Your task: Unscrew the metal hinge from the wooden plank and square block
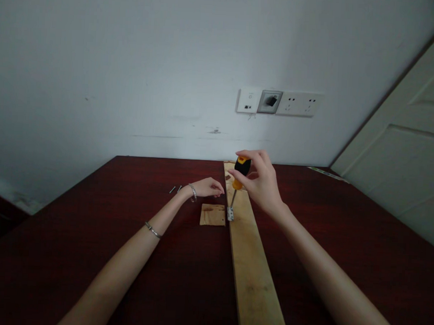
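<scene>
My right hand (261,179) is closed round the yellow and black handle of a screwdriver (242,166). The screwdriver stands nearly upright, its shaft slanting down to a small metal hinge (230,214) on the left edge of a long wooden plank (251,250). Whether its tip sits in a screw is too small to tell. To the left of the plank, my left hand (209,187) rests low with fingers curled together, their tips close to the plank's edge. Anything inside those fingers is hidden. Just below it lies a small square piece of wood (213,215), beside the hinge.
Small screws (172,190) lie on the dark red table (154,284), left of my left wrist. A pale strip (326,174) lies near the table's back right edge. Behind stands a white wall with sockets (300,104); a panelled door (412,142) is at the right.
</scene>
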Demonstrator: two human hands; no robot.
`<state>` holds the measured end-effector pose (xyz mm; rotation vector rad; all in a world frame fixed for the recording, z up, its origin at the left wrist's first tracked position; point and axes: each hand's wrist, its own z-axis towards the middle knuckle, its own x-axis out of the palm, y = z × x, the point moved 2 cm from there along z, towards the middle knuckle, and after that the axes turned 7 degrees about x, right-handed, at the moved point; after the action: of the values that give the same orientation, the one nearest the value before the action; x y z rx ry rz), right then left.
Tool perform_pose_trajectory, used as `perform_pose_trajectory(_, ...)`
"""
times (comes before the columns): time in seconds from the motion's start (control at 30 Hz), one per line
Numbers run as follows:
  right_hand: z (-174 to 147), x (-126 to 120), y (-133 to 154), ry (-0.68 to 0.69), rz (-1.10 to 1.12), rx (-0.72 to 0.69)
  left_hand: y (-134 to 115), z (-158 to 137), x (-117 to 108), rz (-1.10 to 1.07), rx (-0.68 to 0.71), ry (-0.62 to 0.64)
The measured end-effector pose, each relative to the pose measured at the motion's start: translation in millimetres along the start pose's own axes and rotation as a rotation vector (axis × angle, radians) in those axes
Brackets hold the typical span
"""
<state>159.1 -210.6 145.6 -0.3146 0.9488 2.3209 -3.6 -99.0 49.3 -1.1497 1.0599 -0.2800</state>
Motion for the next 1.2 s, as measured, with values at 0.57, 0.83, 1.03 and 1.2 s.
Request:
perform_pose_trajectory(0.57, 4, -7, 2, 0.043, -0.179, 0.014, 2, -1, 0, 0.003, -0.011, 0.003)
perform_pose_trajectory(0.83, 4, -9, 3, 0.116, -0.148, 0.045, 5, 0, 1, -0.005, -0.014, 0.01)
perform_pose_trajectory(1.03, 4, -10, 5, 0.09, -0.22, 0.005, 5, -1, 0, 0.0, -0.011, 0.019)
perform_pose_trajectory(1.2, 3, -7, 2, 0.123, -0.103, -0.001, 5, -1, 0, -0.008, -0.014, 0.019)
